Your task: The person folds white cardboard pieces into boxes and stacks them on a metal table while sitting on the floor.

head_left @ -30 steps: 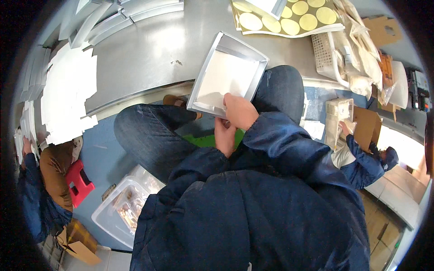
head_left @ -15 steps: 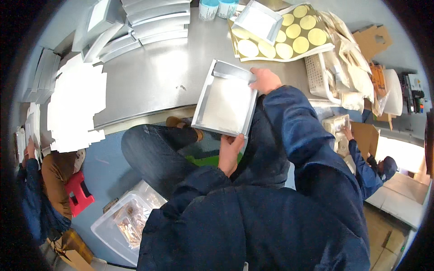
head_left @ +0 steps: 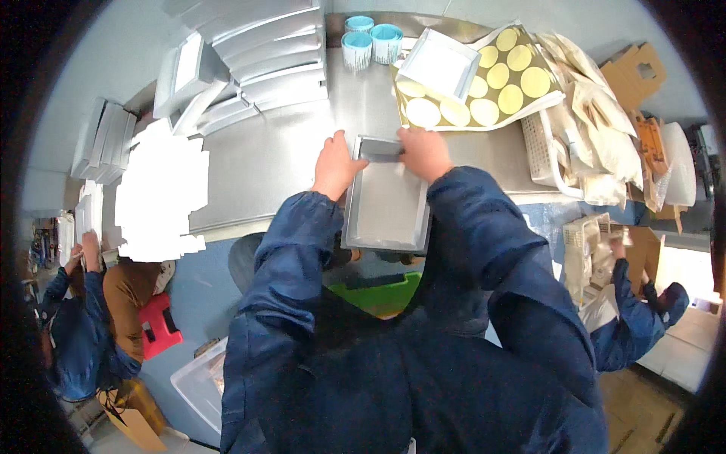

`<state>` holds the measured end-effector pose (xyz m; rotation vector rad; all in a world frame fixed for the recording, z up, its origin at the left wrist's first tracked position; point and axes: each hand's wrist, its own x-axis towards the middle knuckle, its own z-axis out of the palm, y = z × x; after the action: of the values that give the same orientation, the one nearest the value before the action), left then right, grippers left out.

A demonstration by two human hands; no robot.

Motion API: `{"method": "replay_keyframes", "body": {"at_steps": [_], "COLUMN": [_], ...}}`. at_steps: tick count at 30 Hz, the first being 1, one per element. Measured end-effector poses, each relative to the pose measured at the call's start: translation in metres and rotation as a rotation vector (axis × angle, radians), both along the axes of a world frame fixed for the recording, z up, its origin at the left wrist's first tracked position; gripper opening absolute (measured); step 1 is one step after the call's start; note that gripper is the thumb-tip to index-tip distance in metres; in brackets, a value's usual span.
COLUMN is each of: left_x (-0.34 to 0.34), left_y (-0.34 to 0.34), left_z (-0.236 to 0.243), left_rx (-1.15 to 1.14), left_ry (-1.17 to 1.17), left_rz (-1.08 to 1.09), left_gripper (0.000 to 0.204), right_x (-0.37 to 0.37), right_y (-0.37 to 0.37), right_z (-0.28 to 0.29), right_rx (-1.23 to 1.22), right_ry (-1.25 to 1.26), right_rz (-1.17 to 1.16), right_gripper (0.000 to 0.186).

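Observation:
A shallow grey box (head_left: pixel 387 208) with an open top and a grey flap at its far end is held at the front edge of the steel worktop (head_left: pixel 257 174). My left hand (head_left: pixel 336 163) grips its far left corner, with the thumb over the rim. My right hand (head_left: pixel 425 155) holds the far right corner, fingers on the edge by the flap. Behind them, a white open box (head_left: pixel 437 64) lies on a sheet of round gold labels (head_left: pixel 497 108). Three pale blue cups (head_left: pixel 355 53) stand at the back.
Stacked boxes (head_left: pixel 276 57) and flat white card (head_left: pixel 159 197) are left; a basket (head_left: pixel 541 151) of paper bags (head_left: pixel 597 136) is right. Co-workers work at left (head_left: pixel 76 333) and right (head_left: pixel 639 333). A green stool (head_left: pixel 378 295) and plastic bin (head_left: pixel 193 386) are below.
The box has moved forward from over my lap to the worktop edge and now points straight ahead. My left hand has moved from its near end up to its far left corner.

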<state>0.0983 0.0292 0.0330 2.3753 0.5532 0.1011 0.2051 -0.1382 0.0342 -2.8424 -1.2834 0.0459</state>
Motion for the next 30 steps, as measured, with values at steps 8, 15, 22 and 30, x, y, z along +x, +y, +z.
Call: {"method": "replay_keyframes", "body": {"at_steps": [8,15,22,30], "left_x": [0.014,0.006,-0.006,0.010], "left_y": [-0.019,-0.023,-0.037,-0.027], "left_z": [-0.034,-0.025,0.004,0.006], "left_rx": [0.032,0.081,0.415,0.869], "left_ry": [-0.027,-0.043,-0.232,0.071], "left_rz": [0.054,0.057,-0.024,-0.360], "left_gripper": [0.031,0.026,0.024,0.014], "right_x": [-0.011,-0.017,-0.014,-0.010], "right_y": [0.040,0.047,0.044,0.044], "right_z": [-0.025,-0.027,-0.030,-0.030], "right_rx": [0.221,0.267,0.297,0.275], "right_ry": [0.090,-0.020,-0.081,0.013], "right_rz": [-0.083,-0.029,0.019,0.016], "right_gripper": [0.010,0.009,0.008,0.011]}}
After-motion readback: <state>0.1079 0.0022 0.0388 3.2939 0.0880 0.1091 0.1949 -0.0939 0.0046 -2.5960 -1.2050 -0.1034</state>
